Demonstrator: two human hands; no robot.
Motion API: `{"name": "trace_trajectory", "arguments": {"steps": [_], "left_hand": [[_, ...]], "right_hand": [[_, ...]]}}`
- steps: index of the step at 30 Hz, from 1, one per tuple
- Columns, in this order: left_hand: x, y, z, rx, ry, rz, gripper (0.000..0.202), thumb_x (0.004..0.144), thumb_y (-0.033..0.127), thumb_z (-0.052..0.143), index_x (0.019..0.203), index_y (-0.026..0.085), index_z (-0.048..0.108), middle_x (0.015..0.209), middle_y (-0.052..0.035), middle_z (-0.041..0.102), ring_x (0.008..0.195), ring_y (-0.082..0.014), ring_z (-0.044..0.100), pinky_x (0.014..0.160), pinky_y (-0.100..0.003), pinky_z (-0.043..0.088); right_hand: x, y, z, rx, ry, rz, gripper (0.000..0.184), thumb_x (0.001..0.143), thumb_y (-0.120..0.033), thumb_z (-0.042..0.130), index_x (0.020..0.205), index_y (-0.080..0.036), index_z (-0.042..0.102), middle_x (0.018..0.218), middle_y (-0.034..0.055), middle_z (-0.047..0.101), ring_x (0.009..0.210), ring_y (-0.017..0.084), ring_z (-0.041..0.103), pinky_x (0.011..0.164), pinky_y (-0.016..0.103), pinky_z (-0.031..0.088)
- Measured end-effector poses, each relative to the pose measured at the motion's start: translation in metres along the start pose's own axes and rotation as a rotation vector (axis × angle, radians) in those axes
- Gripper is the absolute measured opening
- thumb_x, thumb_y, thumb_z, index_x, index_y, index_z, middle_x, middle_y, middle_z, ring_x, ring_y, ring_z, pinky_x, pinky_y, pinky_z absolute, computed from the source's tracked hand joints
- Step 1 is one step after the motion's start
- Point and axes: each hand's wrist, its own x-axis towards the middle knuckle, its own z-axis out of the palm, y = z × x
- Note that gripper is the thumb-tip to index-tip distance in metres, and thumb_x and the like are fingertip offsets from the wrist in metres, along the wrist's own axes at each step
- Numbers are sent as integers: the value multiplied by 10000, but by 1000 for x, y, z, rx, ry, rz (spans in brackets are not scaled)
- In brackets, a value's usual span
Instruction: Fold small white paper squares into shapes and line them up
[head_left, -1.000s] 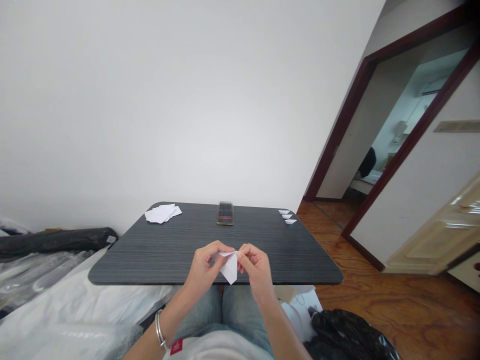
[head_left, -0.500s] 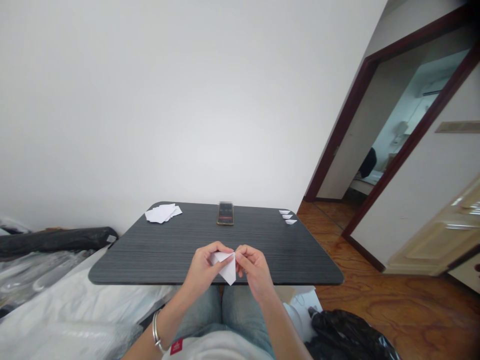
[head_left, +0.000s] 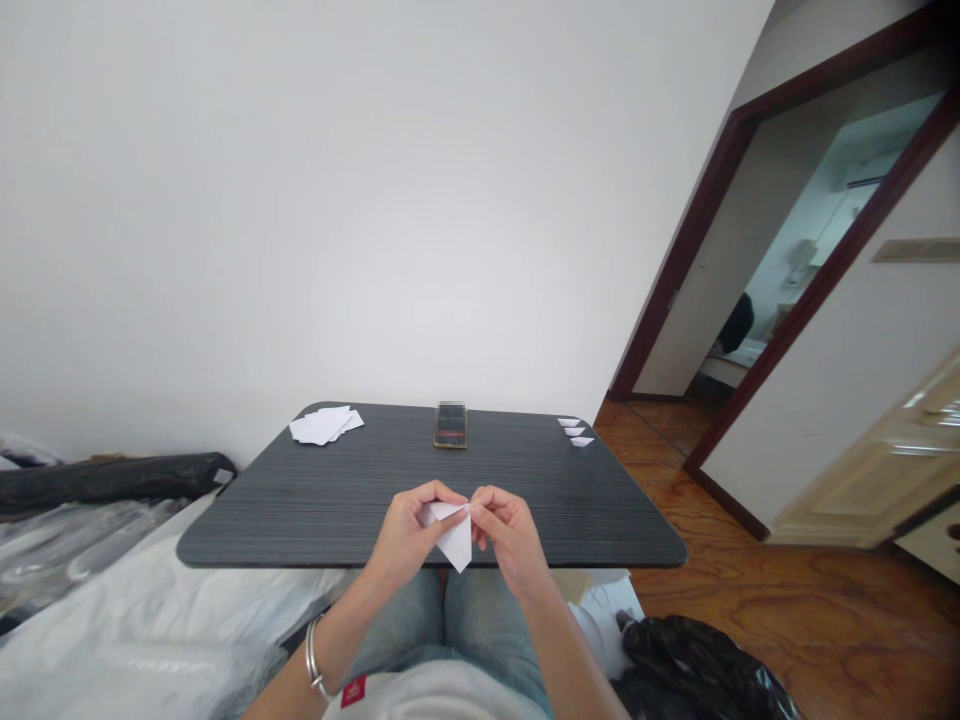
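Observation:
A small folded sheet of white paper is held up over the table's front edge, one pointed corner hanging down. My left hand grips its left part, thumb in front and fingers behind. At the upper right corner, my right hand pinches the paper between thumb and forefinger. Both sets of fingertips meet close together there, and they hide part of the fold. Beyond my hands a phone lies on the dark table.
A pile of white paper sheets lies at the table's back left. Three small folded paper pieces sit in a column at the back right. Plastic-wrapped goods are left of the table; a black plastic bag is on the floor at right.
Almost nothing differs. Both hands keep their hold on the folded paper, and its hanging corner sits very slightly lower.

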Motion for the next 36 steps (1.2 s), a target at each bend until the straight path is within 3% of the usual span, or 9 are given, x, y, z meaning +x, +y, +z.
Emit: {"name": "trace_trajectory", "arguments": {"steps": [9,23,36], "left_hand": [[0,-2,0,48,-2,43,209,670,318,631,712,114,625,645,-33,620,559,-119,523,494,-196,382],[1,-7,-1,0,-32,9,224,670,326,636,716,107,619,601,-25,604,511,-108,507,473,-193,373],[0,-10,-2,144,25,241,140,758,206,521,679,135,612,661,-27,608,611,-135,544,561,-217,387]], "right_hand": [[1,6,-2,-145,71,-88,212,683,-311,619,560,-156,542,478,-37,476,412,65,422,351,160,283],[0,8,-3,-161,27,-79,210,698,-349,604,613,-164,556,479,-38,478,410,68,401,340,163,271],[-2,5,0,-147,47,-73,176,704,-299,608,621,-154,555,484,-38,499,389,52,391,347,155,284]]}}
